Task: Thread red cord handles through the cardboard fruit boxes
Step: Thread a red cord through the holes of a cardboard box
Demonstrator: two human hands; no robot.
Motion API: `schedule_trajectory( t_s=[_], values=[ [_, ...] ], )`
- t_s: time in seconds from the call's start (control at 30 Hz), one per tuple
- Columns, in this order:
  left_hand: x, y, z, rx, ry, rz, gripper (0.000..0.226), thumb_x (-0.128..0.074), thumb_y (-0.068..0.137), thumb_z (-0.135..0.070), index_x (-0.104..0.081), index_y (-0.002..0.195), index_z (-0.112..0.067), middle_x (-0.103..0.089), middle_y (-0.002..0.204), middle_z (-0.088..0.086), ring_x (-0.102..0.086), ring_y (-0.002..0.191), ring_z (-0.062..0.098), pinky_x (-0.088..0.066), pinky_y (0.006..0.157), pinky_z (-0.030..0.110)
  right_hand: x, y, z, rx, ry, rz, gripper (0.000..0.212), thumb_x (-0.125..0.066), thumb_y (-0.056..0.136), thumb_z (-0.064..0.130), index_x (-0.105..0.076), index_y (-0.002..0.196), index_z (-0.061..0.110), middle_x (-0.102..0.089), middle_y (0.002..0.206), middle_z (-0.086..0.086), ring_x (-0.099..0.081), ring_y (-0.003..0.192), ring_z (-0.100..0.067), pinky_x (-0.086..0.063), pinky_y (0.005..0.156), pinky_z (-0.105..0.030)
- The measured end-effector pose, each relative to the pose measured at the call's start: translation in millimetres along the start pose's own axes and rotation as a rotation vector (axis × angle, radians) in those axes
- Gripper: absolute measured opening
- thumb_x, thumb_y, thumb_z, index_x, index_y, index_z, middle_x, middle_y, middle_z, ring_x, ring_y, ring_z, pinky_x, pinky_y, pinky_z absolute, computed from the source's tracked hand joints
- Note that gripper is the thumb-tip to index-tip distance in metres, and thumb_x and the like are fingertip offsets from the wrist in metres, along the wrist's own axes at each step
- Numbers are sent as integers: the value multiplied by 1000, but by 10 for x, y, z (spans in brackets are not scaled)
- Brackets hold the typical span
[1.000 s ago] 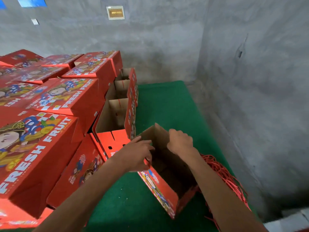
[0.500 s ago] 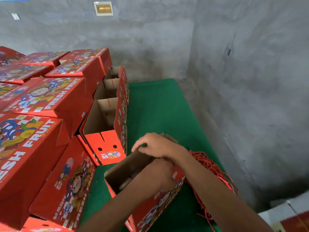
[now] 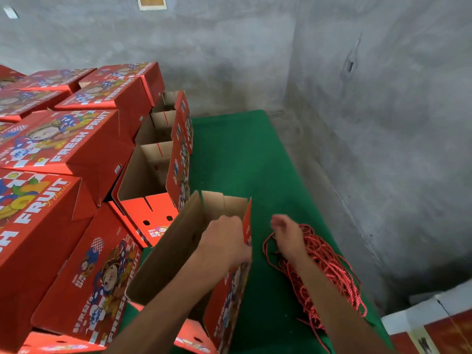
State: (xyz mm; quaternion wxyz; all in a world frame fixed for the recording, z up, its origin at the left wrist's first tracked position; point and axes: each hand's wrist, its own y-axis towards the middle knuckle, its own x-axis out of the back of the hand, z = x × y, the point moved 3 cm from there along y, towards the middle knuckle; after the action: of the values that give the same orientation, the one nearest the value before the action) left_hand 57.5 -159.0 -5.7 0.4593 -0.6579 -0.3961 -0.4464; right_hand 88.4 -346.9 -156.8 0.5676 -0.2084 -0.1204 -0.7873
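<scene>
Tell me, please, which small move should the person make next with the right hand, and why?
Probably pinch one cord out of the red cord pile and carry it to the open box. The right hand is over the pile, whether it already pinches a strand is blurred, while the left hand holds the box's right wall, and no cord shows in that box.

The left hand grips the right wall of the box; the right hand, blurred, hovers right of it.

A packing storeroom: bare concrete walls, stacked fruit boxes, green-covered worktable.
</scene>
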Motion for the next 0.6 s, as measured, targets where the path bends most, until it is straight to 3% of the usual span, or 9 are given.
schedule_trajectory(
  t_s=[0.1,0.13,0.2,0.3,0.47,0.6],
  values=[
    [-67,56,-2,33,29,32,25,-69,85,-26,-56,101,-12,-63,106,8,-66,95,30,-59,81,39,-280,-117,-427,-120,-342,246,23,-51,97,-3,-66,81,4,-68,88,-14,-70,93,-27,-46,78,-27],
    [-94,83,9,42,34,47,25,-68,85,-25,-56,101,-11,-63,106,8,-66,95,29,-60,82,39,-365,-170,-556,-160,-411,325,22,-53,96,0,-61,78,9,-63,86,-11,-69,93,-26,-41,74,-26],
    [-153,132,60,64,21,86,26,-68,87,-25,-58,105,-10,-64,104,8,-67,94,28,-61,84,40,-493,-274,-746,-196,-537,413,5,-60,99,11,-63,96,11,-61,104,-9,-66,109,-27,-43,81,-25],
    [-224,188,190,91,-38,109,33,-68,88,-33,-59,110,-11,-66,106,6,-67,93,26,-61,85,41,-629,-348,-896,-142,-676,405,33,-59,103,22,-57,133,9,-53,136,-10,-58,124,-28,-46,102,-33],
    [-252,281,477,142,-287,228,38,-65,90,-38,-59,116,-12,-70,109,8,-71,93,27,-62,85,45,-699,-396,-889,-184,-689,389,29,-59,100,25,-57,125,10,-66,125,-11,-64,115,-29,-52,92,-35],
    [-275,330,661,169,-618,320,27,-59,95,-25,-52,116,-10,-67,117,17,-70,100,30,-62,84,46,-810,-446,-805,-215,-561,441,34,-69,95,28,-60,121,8,-70,114,-9,-68,103,-25,-57,90,-37]
  ],
)
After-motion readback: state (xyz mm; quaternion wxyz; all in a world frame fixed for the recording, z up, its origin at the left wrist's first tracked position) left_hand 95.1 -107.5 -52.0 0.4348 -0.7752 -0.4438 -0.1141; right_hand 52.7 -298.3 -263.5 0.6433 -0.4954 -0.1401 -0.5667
